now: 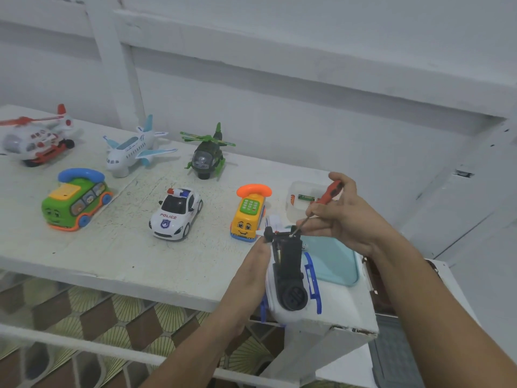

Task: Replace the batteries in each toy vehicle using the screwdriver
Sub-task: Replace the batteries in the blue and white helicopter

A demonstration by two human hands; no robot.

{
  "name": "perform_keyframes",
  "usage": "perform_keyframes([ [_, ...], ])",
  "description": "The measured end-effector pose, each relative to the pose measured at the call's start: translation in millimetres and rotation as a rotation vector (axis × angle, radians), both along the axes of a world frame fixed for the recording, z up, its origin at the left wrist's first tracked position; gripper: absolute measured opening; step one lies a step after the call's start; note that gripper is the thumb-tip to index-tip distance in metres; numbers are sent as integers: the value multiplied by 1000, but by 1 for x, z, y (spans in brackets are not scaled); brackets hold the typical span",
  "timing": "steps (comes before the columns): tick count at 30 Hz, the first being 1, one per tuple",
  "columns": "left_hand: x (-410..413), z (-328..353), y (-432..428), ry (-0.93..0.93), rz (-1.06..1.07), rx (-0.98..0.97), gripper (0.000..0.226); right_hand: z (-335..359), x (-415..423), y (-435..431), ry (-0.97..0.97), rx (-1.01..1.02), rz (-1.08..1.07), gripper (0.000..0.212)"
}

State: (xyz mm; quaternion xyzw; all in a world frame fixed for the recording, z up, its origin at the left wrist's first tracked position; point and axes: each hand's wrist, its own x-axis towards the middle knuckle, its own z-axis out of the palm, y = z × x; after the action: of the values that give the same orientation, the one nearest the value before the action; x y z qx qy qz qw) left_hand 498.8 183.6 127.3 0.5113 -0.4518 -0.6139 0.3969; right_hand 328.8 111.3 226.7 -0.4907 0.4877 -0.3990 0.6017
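Upturned white-blue toy (pixel 289 273), just right of yellow phone bus (pixel 247 217) at counter (pixel 126 256) edge, gripped by left hand (pixel 249 273); right hand (pixel 344 217) pinches red screwdriver (pixel 330 193), tip on belly screw, likely cover-screw step; next: keep tip seated, turn.

I see a white-painted wall (pixel 321 32) behind, w/ a horiz ledge (pixel 279 60) and a vert post (pixel 112 65) on it. Furniture: white table (pixel 112 247), paint scuffed, chipped at front-right corner, lower rail (pixel 84 343) underneath. Floor (pixel 98 312) = brown/yellow fan-pattern tiles. Grey ribbed mat (pixel 397 357) bottom right. Light flat, diffuse, shadows soft.
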Motion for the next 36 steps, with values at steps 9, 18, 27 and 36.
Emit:
perform_keyframes([
  [9, -9, 29, -11, 16, 6, 0, 42, 23, -22, 31, -148, -86, -4, 83],
  [18, -25, 51, -49, 46, -23, -60, 50, 28, -41, 2, -248, -268, -215, 74],
  [27, -52, 88, -126, -7, -52, -167, 52, 31, -28, -58, 22, -726, -365, 66],
  [36, -74, 96, -195, -59, -4, -222, 48, 32, -49, -122, 15, -810, -389, 67],
])
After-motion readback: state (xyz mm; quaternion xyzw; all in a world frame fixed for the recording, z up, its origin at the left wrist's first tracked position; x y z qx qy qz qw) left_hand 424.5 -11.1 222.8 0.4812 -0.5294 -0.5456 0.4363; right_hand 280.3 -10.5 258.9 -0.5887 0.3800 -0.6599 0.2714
